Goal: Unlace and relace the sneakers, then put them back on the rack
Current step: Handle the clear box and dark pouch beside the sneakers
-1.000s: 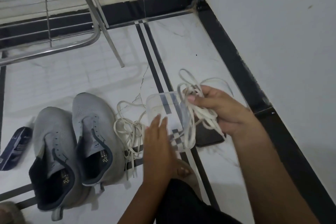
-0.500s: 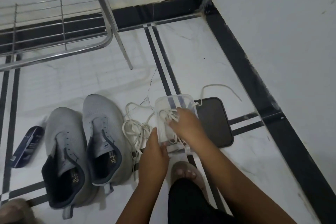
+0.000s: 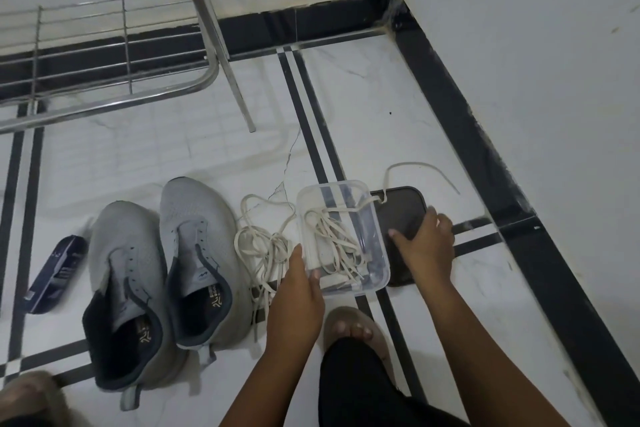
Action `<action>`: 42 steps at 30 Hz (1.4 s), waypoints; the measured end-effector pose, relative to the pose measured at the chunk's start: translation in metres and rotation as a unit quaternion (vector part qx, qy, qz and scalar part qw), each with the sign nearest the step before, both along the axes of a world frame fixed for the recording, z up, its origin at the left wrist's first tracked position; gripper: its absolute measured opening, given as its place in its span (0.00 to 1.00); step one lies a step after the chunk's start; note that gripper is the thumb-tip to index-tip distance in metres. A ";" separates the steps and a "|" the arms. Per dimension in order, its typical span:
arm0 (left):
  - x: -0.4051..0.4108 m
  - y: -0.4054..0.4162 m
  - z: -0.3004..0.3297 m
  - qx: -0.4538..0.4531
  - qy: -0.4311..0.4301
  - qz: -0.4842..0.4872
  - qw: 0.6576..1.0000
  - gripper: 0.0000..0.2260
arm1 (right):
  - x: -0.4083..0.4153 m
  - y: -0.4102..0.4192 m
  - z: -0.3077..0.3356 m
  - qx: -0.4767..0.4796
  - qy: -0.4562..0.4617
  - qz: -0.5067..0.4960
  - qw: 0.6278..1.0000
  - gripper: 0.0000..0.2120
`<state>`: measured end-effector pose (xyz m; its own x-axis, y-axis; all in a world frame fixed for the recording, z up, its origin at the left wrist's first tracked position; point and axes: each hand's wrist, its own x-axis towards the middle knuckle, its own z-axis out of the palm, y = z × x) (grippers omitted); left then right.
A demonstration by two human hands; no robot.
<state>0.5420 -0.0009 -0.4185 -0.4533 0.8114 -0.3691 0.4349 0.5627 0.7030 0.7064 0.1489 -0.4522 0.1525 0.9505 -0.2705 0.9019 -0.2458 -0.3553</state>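
Clear plastic, a small rectangular container (image 3: 343, 236), sits on the white tiled floor (image 3: 156, 156) between the two hands, with one cream shoelace (image 3: 337, 243) coiled inside it and a loose end trailing out over the far rim. The left hand (image 3: 296, 291) grips the container's near left corner, its thumb hooked over the rim and its fingers (image 3: 294, 256) running up the outer left wall. Just outside those fingers a second cream shoelace (image 3: 265, 246) lies in a loose tangle on the tiles, and beyond it the two grey sneakers (image 3: 166, 274) stand side by side with bare eyelets. The right hand (image 3: 424, 243) rests on a dark flat lid (image 3: 401, 215) lying beside the container's right wall; its fingers (image 3: 401, 236) curl over the lid, though whether they pinch it or merely press on it I cannot tell. A dark blue packet (image 3: 57, 272) lies well past the sneakers, and the steel shoe rack (image 3: 104, 80) stands far ahead of both hands.

By this layout the unlacing looks finished and the laces are being gathered, so relacing has not begun. Next, I judge, comes either dropping the second lace in or picking a lace end and feeding it through a sneaker's toe-end eyelets, which calls for a fine pinch on the tip.
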 end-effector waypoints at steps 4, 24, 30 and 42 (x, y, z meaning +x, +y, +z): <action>-0.002 0.001 0.000 -0.007 -0.001 -0.005 1.000 0.23 | -0.017 0.032 0.007 -0.002 -0.045 0.223 0.974 0.32; -0.010 0.003 0.002 -0.011 -0.064 -0.013 0.998 0.21 | -0.093 0.029 0.104 -0.210 0.640 -0.063 0.736 0.03; -0.010 0.004 0.003 -0.008 -0.072 -0.002 0.997 0.20 | -0.081 0.009 0.058 0.059 0.283 0.142 0.947 0.07; -0.013 0.002 0.002 -0.030 -0.083 -0.003 0.996 0.17 | -0.006 0.007 0.055 -0.021 0.024 0.068 0.997 0.19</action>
